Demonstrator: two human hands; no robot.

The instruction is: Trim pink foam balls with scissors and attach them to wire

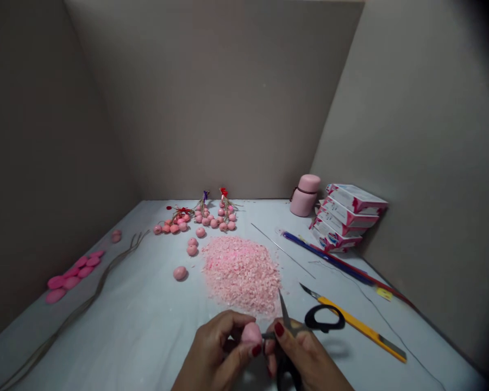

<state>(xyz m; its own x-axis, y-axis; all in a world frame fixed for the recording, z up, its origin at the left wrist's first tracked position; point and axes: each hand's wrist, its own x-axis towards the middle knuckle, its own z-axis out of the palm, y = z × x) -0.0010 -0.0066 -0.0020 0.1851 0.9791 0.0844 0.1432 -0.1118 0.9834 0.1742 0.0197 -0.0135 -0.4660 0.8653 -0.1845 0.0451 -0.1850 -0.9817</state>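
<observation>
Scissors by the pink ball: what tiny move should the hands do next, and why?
Maybe gently turn the pink ball against the scissors: the left hand grips it, and the right hand holds the scissors open, one blade at its side. I can't tell whether the tip is inside.

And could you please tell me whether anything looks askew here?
The stack of boxes at the right is uneven, its edges out of line. The yellow-handled knife also lies with its blade bare near the right hand.
</observation>
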